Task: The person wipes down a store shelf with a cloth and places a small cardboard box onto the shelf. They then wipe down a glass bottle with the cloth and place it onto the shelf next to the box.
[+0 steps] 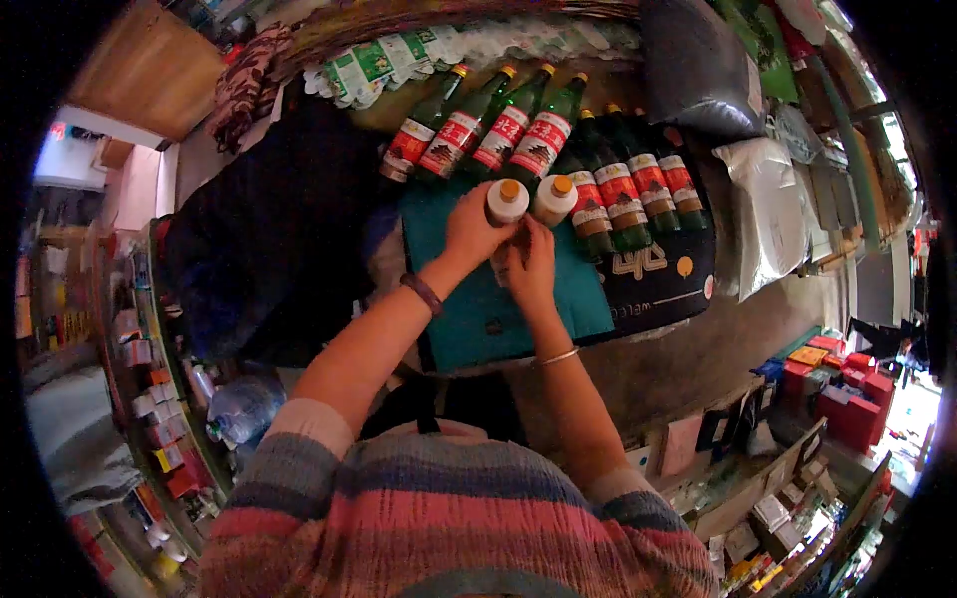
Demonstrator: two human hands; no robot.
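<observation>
My left hand [469, 237] is closed around a white bottle with an orange cap [507, 204], its cap facing up toward me. My right hand [532, 261] is against the lower side of the same bottle, fingers bent in; its fingertips are partly hidden. Just right of it stands a second white bottle with an orange cap [554, 202]. Beyond the hands lie several green glass bottles with red and white labels [498, 140], side by side. Several darker green bottles with red labels [620, 194] lie to their right. A teal cloth [478, 324] is beneath my hands.
A black mat with pale lettering [663, 289] lies under the right-hand bottles. Dark fabric [279, 229] is heaped at left. A silver pack [763, 214] and a grey plastic-wrapped bundle [698, 70] are at right. Shelves of goods [164, 429] and red boxes [847, 399] stand around.
</observation>
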